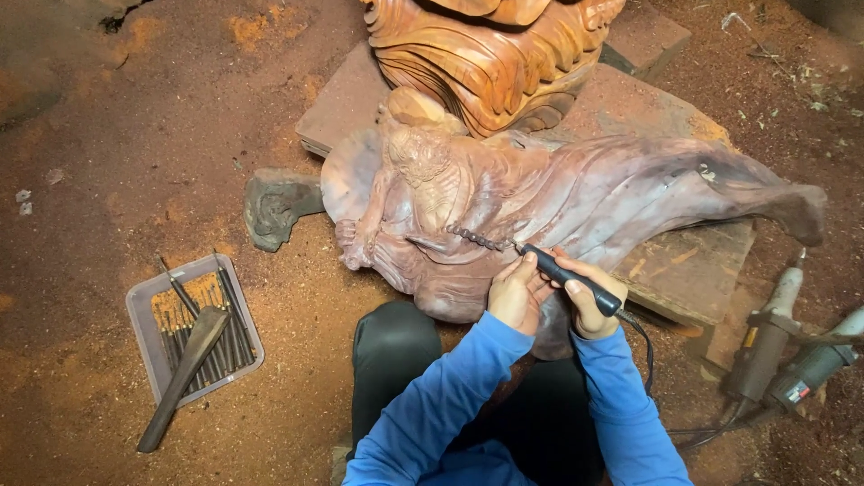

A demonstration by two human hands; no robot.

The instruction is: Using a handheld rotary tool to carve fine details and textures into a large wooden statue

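Observation:
A large reddish wooden sculpture (576, 193) of a robed figure lies on its side across low boards in front of me. My right hand (589, 301) is wrapped around a black rotary carving handpiece (567, 277) whose tip touches the carved beads on the figure's chest. My left hand (515, 292) rests against the wood and steadies the front of the handpiece. A black cable (646, 346) trails from the tool's rear. Both sleeves are blue.
A plastic tray (144, 306) at the left holds several chisels, with a wooden mallet (184, 373) lying across it. Two power tools (792, 351) lie at the right. An orange carved piece (490, 58) stands behind. Sawdust covers the floor.

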